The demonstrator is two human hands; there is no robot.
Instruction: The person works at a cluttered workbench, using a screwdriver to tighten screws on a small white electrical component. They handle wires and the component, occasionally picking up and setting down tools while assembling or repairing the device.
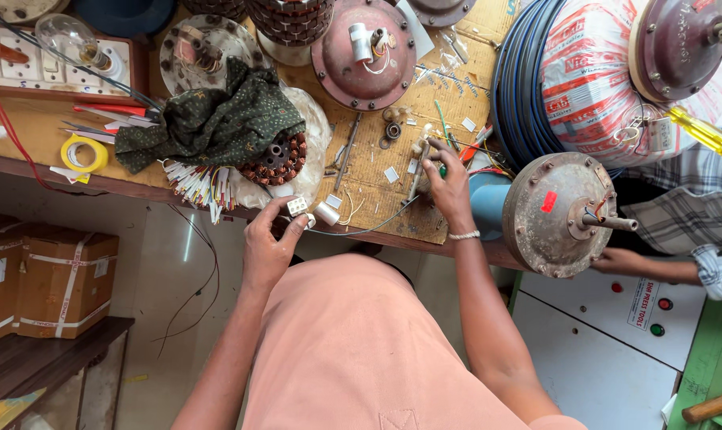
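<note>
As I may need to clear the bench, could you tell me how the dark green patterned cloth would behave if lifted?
The dark green patterned cloth lies crumpled in folds, so it would probably hang limp. It looks thin, so likely light. It drapes over the copper-wound stator, so it might snag there.

Brightness: even, soft daylight over the whole view; nothing is dim.
Source: cannot be told exactly; the pale floor to the left of the left hand carries a thin bright streak of reflected light.
Shadows: faint and short; a soft dark band lies under the counter edge, beside the left grip.
Glare: small highlights on the clear bulb far up-left of the left grip, and on the yellow screwdriver handle far right of the right hand.
Focus: sharp around both grips; wires and screws read clearly.
Blur: none from motion.
Distortion: wide-angle bending toward the corners, away from both grips.
</note>
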